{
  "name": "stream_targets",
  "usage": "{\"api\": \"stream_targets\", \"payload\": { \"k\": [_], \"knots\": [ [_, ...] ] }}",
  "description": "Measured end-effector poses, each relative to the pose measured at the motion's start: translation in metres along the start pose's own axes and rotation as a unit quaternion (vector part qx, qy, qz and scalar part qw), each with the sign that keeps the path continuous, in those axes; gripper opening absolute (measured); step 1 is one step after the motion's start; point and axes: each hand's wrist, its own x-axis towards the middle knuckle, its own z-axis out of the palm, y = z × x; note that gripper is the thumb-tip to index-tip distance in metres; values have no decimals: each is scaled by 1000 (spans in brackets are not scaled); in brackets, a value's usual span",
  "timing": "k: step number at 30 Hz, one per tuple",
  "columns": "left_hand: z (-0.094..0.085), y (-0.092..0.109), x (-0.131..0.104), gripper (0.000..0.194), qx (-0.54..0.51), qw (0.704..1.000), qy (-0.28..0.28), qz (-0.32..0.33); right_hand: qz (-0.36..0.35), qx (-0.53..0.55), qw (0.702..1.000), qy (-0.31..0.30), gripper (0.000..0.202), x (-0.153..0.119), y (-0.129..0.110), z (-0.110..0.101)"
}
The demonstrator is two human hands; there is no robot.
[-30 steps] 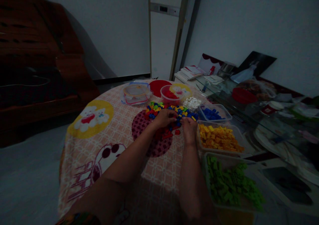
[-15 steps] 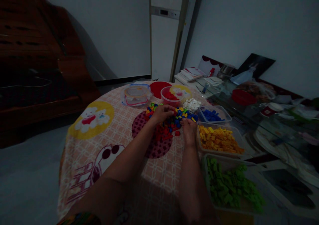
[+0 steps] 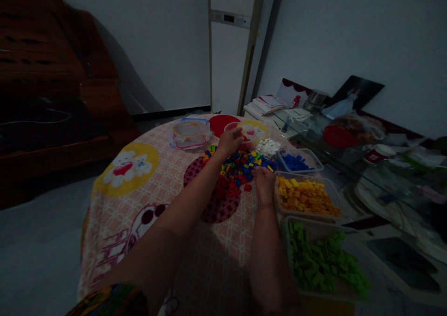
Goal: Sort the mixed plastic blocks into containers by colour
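Note:
A mixed pile of small toy building bricks [image 3: 240, 167] in red, blue, yellow and green lies on the tablecloth. My left hand [image 3: 230, 141] is over the near left rim of a round clear tub [image 3: 248, 144] that has red bricks in it. Its fingers reach out over the tub, somewhat apart, and no brick shows in them. At the pile's right edge is my right hand [image 3: 264, 180], fingers curled together by the blue bricks; whatever they hold is too small to make out. White bricks [image 3: 268, 147] form a heap beyond the pile.
Along the right stand clear boxes of blue bricks [image 3: 295, 162], yellow bricks [image 3: 303, 195] and green bricks [image 3: 324, 260]. Stacked clear lids [image 3: 190, 134] lie at the back left. A cluttered glass-topped table [image 3: 314, 132] adjoins on the right.
My left hand has moved away from me, from above the mixed pile to the tub of red bricks, and its fingers have spread. My right hand stays nearly in place.

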Motion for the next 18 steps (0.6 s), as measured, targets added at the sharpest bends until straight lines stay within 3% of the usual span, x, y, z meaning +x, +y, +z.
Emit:
{"api": "stream_targets", "payload": {
  "k": [5, 9, 14, 18],
  "knots": [
    [-9, 6, -47, 27, 42, 992, -117, 5, -7, -11, 1000, -2, 35, -1, -4, 0],
    [-8, 6, -78, 18, 128, 975, -180, 25, -6, -7, 1000, -7, 35, -1, -5, -1],
    [0, 10, -92, 14, 255, 933, -252, 39, -11, -11, 1000, -6, 36, -1, -3, -1],
    [4, 20, -97, 15, 327, 908, -260, 42, -9, -2, 1000, -9, 34, 0, -1, 0]
  ]
}}
